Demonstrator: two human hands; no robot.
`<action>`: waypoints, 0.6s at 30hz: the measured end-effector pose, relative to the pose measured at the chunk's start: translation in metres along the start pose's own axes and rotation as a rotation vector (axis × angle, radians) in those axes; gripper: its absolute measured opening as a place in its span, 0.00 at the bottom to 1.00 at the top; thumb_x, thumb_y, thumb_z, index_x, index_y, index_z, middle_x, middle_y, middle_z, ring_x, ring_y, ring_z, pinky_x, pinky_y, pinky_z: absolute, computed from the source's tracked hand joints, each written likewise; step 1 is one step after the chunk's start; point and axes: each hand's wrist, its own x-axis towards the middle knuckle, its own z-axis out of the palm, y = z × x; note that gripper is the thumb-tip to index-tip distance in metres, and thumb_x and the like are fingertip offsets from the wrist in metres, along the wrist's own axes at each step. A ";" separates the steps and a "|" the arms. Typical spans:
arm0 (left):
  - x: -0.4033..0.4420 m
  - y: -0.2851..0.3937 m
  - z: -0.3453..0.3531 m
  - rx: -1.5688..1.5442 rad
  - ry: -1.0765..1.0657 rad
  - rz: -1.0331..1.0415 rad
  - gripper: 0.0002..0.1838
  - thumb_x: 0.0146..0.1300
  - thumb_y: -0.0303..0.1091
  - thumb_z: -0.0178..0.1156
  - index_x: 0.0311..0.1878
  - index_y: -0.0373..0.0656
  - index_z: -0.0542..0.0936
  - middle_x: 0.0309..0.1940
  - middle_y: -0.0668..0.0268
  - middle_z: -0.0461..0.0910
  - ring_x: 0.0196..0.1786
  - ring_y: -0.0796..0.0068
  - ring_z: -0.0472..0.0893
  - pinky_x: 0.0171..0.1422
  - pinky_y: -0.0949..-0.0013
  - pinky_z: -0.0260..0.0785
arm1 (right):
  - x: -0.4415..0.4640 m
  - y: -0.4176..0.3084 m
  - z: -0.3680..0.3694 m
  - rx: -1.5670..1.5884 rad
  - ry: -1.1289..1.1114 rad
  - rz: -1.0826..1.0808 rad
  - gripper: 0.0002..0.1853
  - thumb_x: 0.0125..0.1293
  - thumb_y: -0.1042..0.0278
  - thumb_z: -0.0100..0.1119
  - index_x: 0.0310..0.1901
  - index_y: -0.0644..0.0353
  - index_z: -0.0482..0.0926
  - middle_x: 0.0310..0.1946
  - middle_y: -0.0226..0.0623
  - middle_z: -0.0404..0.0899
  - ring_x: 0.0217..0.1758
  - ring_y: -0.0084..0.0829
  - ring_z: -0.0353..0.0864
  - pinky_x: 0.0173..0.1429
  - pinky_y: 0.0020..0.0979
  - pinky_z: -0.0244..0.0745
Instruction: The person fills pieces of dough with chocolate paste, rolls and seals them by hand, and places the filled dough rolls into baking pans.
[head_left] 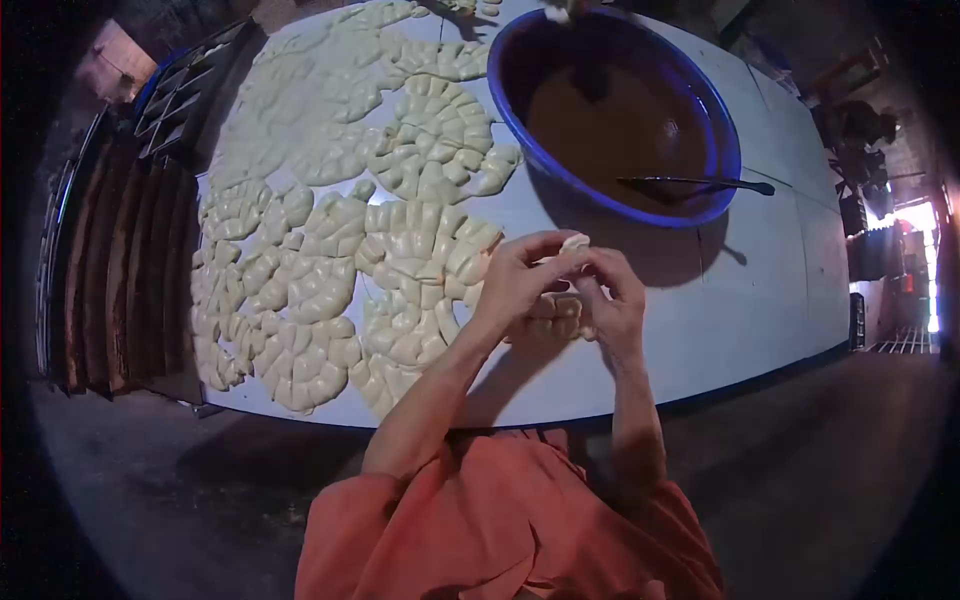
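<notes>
Both of my hands meet over the front middle of the table. Bent fingers of my left hand (522, 275) and my right hand (615, 295) close together on a small piece of pale dough (574, 243), most of it hidden by the fingers. Below them, several dough pieces (553, 318) lie on the white table, partly covered by my hands. Flattened dough pieces (435, 240), overlapping in fans and rings, spread out just left of my left hand. Beyond my hands stands a large blue basin (590, 195) holding a brown mass (620, 130).
A dark-handled utensil (745, 186) rests across the basin's near right rim, its other end in the brown mass. Dark racks or stacked trays (125, 270) stand at the table's left side. The white table (760, 310) curves off to the right.
</notes>
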 end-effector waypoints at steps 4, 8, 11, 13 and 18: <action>-0.004 -0.014 0.001 0.109 -0.002 0.060 0.17 0.69 0.36 0.65 0.56 0.37 0.82 0.44 0.65 0.84 0.45 0.77 0.84 0.48 0.73 0.79 | 0.001 0.018 0.009 0.024 0.234 -0.144 0.08 0.69 0.76 0.62 0.47 0.64 0.80 0.56 0.40 0.74 0.52 0.28 0.77 0.55 0.30 0.75; -0.007 -0.024 0.007 0.154 0.012 0.105 0.15 0.74 0.32 0.54 0.57 0.35 0.81 0.44 0.66 0.84 0.40 0.79 0.82 0.44 0.74 0.79 | 0.006 0.013 0.029 0.190 0.478 -0.154 0.08 0.70 0.74 0.62 0.49 0.63 0.78 0.53 0.43 0.77 0.48 0.30 0.79 0.53 0.33 0.76; -0.021 -0.006 0.016 0.196 -0.037 0.041 0.15 0.75 0.31 0.52 0.57 0.34 0.80 0.48 0.65 0.83 0.42 0.80 0.83 0.46 0.74 0.78 | 0.006 0.018 0.019 -0.373 0.496 -0.312 0.06 0.69 0.72 0.64 0.40 0.63 0.77 0.34 0.39 0.81 0.34 0.29 0.80 0.37 0.31 0.76; -0.018 -0.024 0.019 0.297 -0.018 0.238 0.16 0.70 0.35 0.61 0.55 0.36 0.83 0.28 0.70 0.84 0.32 0.84 0.80 0.35 0.76 0.72 | 0.000 0.021 0.009 -0.341 0.417 -0.225 0.07 0.68 0.71 0.65 0.41 0.63 0.77 0.34 0.38 0.81 0.34 0.29 0.80 0.36 0.31 0.75; -0.012 -0.029 0.014 0.231 0.076 0.086 0.14 0.70 0.38 0.63 0.45 0.34 0.86 0.30 0.69 0.85 0.33 0.86 0.79 0.36 0.76 0.73 | -0.007 -0.006 -0.002 -0.164 0.296 -0.213 0.09 0.64 0.71 0.68 0.44 0.64 0.82 0.41 0.40 0.83 0.39 0.31 0.82 0.41 0.29 0.78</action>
